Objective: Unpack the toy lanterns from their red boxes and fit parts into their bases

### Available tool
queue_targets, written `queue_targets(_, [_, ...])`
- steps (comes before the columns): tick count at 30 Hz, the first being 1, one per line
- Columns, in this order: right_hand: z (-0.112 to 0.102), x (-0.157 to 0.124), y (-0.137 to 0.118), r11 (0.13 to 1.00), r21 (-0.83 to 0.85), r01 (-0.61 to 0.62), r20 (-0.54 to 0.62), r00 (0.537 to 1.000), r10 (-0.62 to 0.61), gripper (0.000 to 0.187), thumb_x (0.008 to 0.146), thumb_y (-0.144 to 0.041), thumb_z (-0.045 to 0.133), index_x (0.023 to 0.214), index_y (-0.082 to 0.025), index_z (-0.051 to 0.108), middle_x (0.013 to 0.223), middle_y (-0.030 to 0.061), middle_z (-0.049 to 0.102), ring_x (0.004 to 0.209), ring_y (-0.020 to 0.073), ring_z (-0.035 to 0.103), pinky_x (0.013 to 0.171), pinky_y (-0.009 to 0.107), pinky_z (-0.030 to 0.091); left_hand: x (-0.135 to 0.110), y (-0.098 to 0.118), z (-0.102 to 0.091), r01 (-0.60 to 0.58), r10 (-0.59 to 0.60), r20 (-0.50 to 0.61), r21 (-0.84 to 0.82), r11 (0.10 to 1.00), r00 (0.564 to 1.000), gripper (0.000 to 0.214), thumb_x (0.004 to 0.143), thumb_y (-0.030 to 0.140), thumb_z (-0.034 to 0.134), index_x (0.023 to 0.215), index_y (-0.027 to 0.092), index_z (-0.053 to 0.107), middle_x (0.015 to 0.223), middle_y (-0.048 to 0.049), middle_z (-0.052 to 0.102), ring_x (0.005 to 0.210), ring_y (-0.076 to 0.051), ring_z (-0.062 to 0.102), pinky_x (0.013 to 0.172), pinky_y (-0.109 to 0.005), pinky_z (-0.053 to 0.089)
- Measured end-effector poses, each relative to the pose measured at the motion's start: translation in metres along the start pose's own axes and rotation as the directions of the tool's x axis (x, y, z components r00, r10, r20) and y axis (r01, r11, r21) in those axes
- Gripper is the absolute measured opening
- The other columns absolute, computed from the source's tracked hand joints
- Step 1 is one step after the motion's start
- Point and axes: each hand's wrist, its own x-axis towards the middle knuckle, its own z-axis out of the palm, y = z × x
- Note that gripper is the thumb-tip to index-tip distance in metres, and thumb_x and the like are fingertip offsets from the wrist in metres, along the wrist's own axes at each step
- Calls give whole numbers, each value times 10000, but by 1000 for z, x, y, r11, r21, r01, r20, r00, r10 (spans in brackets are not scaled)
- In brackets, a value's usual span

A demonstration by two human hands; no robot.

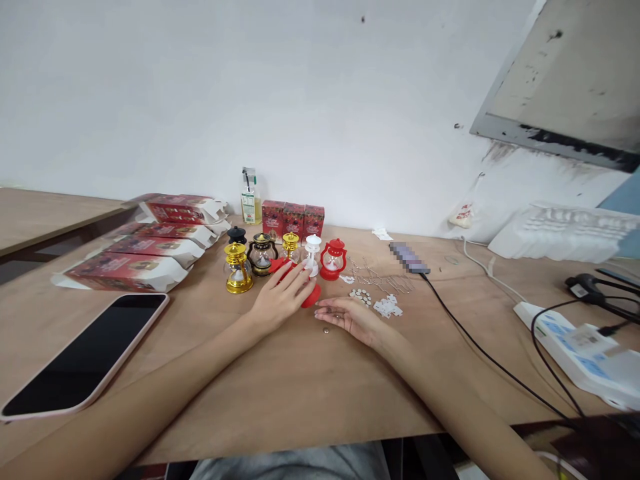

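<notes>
My left hand (286, 293) is wrapped over a red toy lantern that is tilted on its side; its round red base (311, 295) shows past the fingers, and most of its body is hidden. Just right of that base, my right hand (353, 317) lies low with fingers stretched out and slightly apart, with nothing visible in them. A small round metallic piece (327, 331) rests on the table below its fingertips. Behind my hands stand a white lantern (313, 250), another red lantern (333, 259), two gold ones, including one at the left (239, 268), a bronze one (262, 255) and a black one (237, 235).
Right of my hands lie small round pieces (361, 296), white tabs (388, 307) and bent wires (380, 277). Red boxes (293, 220) stand by the wall; flattened ones (127, 269) lie left, near a phone (90, 353). A cabled device (409, 257) and power strip (575, 353) sit right.
</notes>
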Motion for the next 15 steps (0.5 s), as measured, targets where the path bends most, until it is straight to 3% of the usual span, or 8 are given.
queue_targets(3, [-10,7,-2,973,-208,99,-89,989,-119,164,751,-229,568,806,-110,666,664,28,632,618,91,594,615,207,484,1,-5,-3,-3,-1,39,108,994,999,301,895,82,366,1081,147,595,1221,-108,588,1218,-239,471,1025,-430,374])
queue_targets(6, [-12,7,-1,938,-317,140,-133,973,-190,136,734,-270,606,711,-139,632,578,-26,550,495,65,455,477,191,351,2,-7,-5,10,-25,73,198,980,997,298,886,65,360,1039,108,612,1201,-122,598,1217,-245,473,1036,-419,374])
queue_targets(8, [-8,3,2,834,-516,195,-115,949,-293,186,743,-298,614,631,-155,575,563,-36,525,498,69,426,489,202,308,3,-7,-4,22,-46,114,210,978,992,293,870,51,367,981,91,635,1162,-139,617,1215,-244,475,1046,-406,369])
queue_targets(9, [-4,0,4,717,-661,221,-72,933,-353,222,760,-323,606,620,-161,548,562,-36,524,507,76,432,503,210,298,4,-6,-4,19,-49,138,206,978,989,290,861,44,373,948,83,647,1143,-149,624,1214,-244,476,1053,-401,362])
queue_targets(11, [4,-8,8,343,-907,246,87,904,-419,260,813,-381,556,663,-170,525,567,-25,541,526,100,471,516,225,281,4,-4,-3,3,-41,187,203,979,982,290,842,36,384,910,66,665,1127,-169,628,1210,-254,480,1064,-398,351])
queue_targets(13, [11,-14,11,-26,-968,250,241,893,-380,255,868,-398,481,755,-173,523,621,5,597,563,133,538,515,237,271,4,0,-3,-6,-41,230,201,980,972,306,825,30,384,929,53,671,1147,-180,617,1221,-261,467,1078,-403,332])
queue_targets(15, [15,-16,11,-261,-932,252,328,894,-305,249,909,-383,413,829,-170,513,709,46,649,632,168,603,520,244,284,3,5,-4,-2,-51,270,193,981,961,342,807,19,378,995,56,661,1184,-170,600,1250,-258,433,1094,-414,306])
